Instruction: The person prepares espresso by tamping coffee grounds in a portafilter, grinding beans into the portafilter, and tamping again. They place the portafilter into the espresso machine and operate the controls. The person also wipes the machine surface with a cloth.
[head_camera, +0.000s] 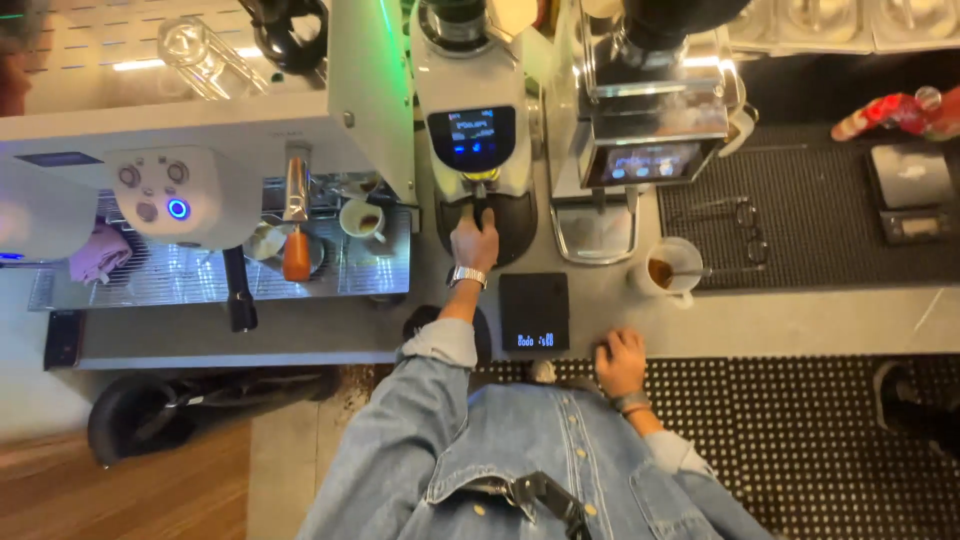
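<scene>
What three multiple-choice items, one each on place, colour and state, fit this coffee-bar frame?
1. Where is the left hand?
A. on the portafilter handle under the grinder
B. on the pink cloth
C. inside the white cup

2. What colour is the steam-wand grip on the espresso machine?
A. green
B. orange
C. white

3. What state is the black scale in?
A. display lit, platform bare
B. dark
C. carrying a cup

Answers: 1 A, the fingers close on the handle below the grinder's screen; 2 B, the grip is orange; 3 A, digits glow and nothing sits on it.
</scene>
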